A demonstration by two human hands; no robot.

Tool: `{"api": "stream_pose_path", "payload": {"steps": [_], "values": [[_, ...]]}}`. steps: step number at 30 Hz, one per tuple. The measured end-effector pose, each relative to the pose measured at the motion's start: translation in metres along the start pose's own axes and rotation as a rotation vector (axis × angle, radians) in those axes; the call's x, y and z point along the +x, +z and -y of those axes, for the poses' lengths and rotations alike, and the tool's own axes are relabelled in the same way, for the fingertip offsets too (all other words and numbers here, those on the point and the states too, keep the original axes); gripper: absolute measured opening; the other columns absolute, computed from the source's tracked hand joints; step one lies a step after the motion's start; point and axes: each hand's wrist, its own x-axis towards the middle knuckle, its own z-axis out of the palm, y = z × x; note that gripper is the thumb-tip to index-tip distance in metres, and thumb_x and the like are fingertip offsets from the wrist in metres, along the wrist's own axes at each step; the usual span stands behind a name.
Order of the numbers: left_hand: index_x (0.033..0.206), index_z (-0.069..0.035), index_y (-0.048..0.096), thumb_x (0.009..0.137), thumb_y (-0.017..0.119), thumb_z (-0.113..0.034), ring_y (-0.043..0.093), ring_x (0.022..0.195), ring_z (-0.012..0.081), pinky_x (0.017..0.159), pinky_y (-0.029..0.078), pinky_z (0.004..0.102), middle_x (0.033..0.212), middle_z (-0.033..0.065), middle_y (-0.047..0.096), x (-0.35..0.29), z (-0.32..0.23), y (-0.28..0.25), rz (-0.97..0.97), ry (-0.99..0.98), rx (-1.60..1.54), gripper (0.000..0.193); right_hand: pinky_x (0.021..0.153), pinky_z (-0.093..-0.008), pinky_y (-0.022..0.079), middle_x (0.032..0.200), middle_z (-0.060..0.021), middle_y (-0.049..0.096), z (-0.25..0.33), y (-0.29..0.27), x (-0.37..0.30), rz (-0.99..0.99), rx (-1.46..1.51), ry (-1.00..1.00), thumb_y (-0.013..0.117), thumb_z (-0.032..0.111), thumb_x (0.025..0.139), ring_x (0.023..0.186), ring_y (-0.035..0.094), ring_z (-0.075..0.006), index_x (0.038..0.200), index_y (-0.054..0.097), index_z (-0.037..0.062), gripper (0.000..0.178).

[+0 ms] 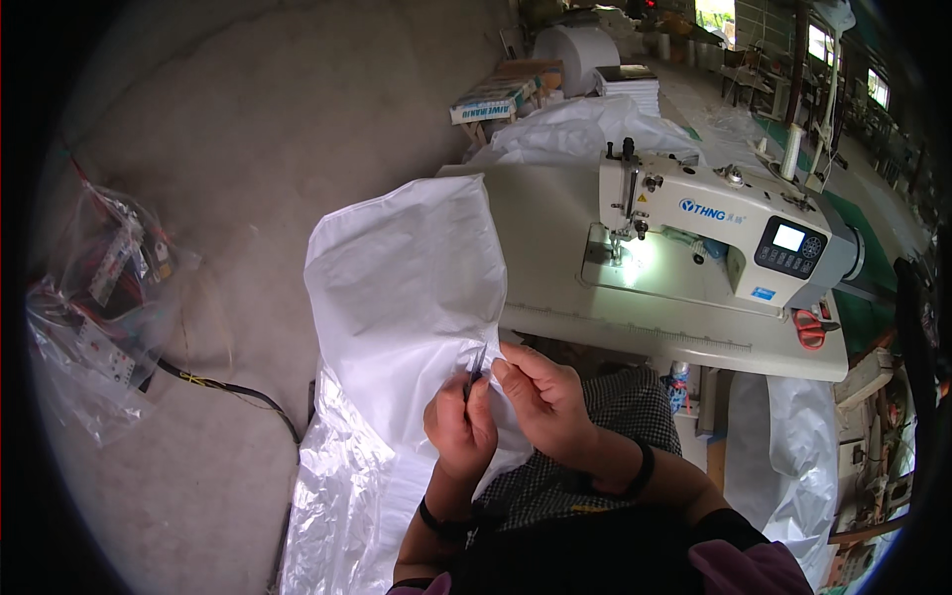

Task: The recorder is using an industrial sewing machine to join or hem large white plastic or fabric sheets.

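Observation:
My left hand (461, 428) is closed around a small pointed metal tool (477, 368), its narrow tips pointing up and away from me. Whether it is snips or tweezers is hard to make out. Close beside it, my right hand (545, 402) pinches the edge of a white sheet of cloth or film (402, 278). The tool's tips lie against this white sheet, near the right fingertips. The sheet spreads out ahead of my hands, with its far corner by the table's left edge, and its shiny lower part hangs down to the left of my lap.
A lit sewing machine (714, 218) stands on the white table (540, 233) to the right. Red-handled scissors (811, 329) lie at the table's right end. More white sheeting (585, 129) is heaped behind. Clear bags with wired parts (99, 297) and a black cable (233, 389) are at left.

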Motion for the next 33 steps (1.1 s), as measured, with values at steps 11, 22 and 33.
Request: {"api": "stream_pose_path", "payload": {"steps": [11,22,33], "values": [[0.09,0.001,0.056,0.104,0.041,-0.029,0.05,0.055,0.0174,0.053,0.041,0.0305,0.065,0.0069,0.053,0.005,-0.021,-0.016,0.153,-0.332,-0.063,0.036,0.058,-0.0258,0.05,0.076,-0.012,0.064,0.005,-0.002,0.008,0.036,-0.213,-0.209,0.059,0.001,0.091,0.061,0.063,-0.0153,0.115,0.06,-0.0038,0.025],[0.083,-0.003,0.05,0.106,0.038,-0.038,0.034,0.067,0.0072,0.061,0.032,0.0227,0.073,-0.0032,0.041,0.024,-0.03,-0.036,0.345,-0.606,-0.529,0.043,0.059,-0.0254,0.048,0.074,-0.0106,0.06,-0.001,-0.001,0.002,0.064,-0.129,-0.139,0.054,-0.002,0.092,0.061,0.059,-0.014,0.113,0.06,-0.0006,0.022],[0.087,-0.004,0.051,0.105,0.042,-0.028,0.038,0.07,0.0062,0.064,0.035,0.022,0.078,-0.0025,0.045,0.018,-0.026,-0.033,0.311,-0.622,-0.657,0.031,0.063,-0.0208,0.047,0.079,-0.006,0.062,-0.002,-0.001,-0.005,0.039,-0.085,-0.06,0.058,0.005,0.096,0.072,0.053,-0.0032,0.118,0.06,-0.004,0.024]]}}
